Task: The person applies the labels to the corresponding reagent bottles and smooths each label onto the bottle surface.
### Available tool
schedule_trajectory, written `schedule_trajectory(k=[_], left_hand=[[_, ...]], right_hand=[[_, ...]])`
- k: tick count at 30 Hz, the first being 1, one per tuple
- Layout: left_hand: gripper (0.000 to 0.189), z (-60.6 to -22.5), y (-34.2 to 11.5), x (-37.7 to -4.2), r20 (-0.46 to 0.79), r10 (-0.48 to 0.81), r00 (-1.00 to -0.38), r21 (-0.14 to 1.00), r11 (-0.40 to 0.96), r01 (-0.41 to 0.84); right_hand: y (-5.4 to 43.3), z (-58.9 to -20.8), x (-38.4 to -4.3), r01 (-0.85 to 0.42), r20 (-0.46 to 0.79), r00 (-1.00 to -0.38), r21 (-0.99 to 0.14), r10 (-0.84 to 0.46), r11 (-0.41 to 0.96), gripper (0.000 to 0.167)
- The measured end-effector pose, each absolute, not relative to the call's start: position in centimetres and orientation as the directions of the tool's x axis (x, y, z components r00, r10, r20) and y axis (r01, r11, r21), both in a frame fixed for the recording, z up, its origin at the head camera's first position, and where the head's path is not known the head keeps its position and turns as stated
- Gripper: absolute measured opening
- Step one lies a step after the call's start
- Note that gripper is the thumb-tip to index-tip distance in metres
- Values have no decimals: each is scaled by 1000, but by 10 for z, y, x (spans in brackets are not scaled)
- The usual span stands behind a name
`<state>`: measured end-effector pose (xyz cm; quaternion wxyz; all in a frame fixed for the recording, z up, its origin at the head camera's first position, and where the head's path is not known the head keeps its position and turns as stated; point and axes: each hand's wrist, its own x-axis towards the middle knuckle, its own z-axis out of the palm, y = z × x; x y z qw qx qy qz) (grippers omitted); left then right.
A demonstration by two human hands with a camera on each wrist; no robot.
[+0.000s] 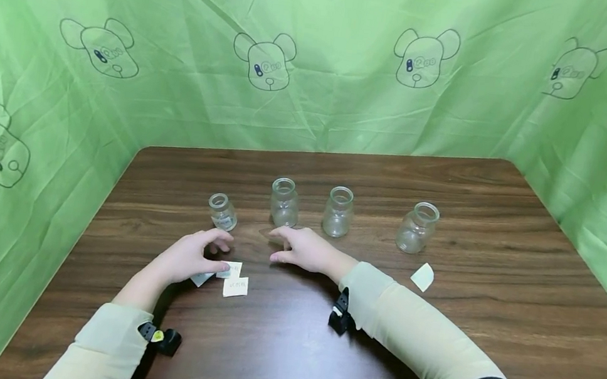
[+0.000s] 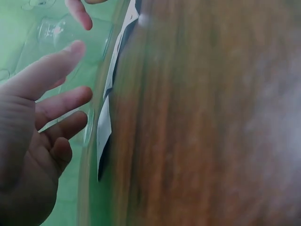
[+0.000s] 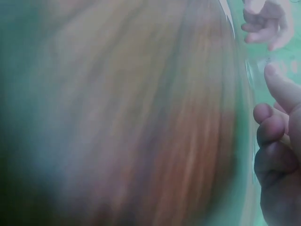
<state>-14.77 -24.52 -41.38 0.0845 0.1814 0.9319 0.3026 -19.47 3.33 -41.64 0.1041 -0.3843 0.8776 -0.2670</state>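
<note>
My left hand (image 1: 188, 257) hovers by the table's left side with thumb and fingers spread apart, holding nothing. Its thumb overlaps a paper slip with handwriting (image 1: 234, 267); another written slip (image 1: 236, 287) lies just below, and a third slip (image 1: 201, 279) is partly hidden under the hand. Beyond its fingertips is a small glass jar (image 1: 224, 215) with a label-like patch. My right hand (image 1: 307, 250) reaches across toward the left, fingers loosely bent, nothing in its grasp. Just behind it stand two larger glass jars, the left one (image 1: 284, 205) and the middle one (image 1: 338, 214).
Farther right, another glass jar (image 1: 417, 229) stands on the brown wooden table (image 1: 496, 289). In front of it lies a pale paper slip (image 1: 423, 277), one edge curved. A green curtain (image 1: 324, 110) printed with mouse heads encloses the back and sides.
</note>
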Motion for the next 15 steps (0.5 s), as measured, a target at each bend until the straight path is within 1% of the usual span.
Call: schedule_trajectory(k=[4, 7, 11, 15], left_hand=[[50, -417, -243, -146, -52, 457, -888, 573, 742, 348], [47, -420, -242, -145, -25, 505, -863, 527, 740, 417], [42, -424, -242, -146, 13, 540, -841, 450, 748, 487], [33, -426, -242, -147, 26, 552, -833, 422, 749, 510]], right_hand=[[46, -420, -192, -643, 55, -670, -542, -740, 541, 52], [54, -420, -191, -645, 67, -667, -551, -742, 529, 51], [61, -420, -189, -630, 54, -673, -564, -737, 534, 51], [67, -421, -189, -625, 54, -681, -563, -731, 541, 50]])
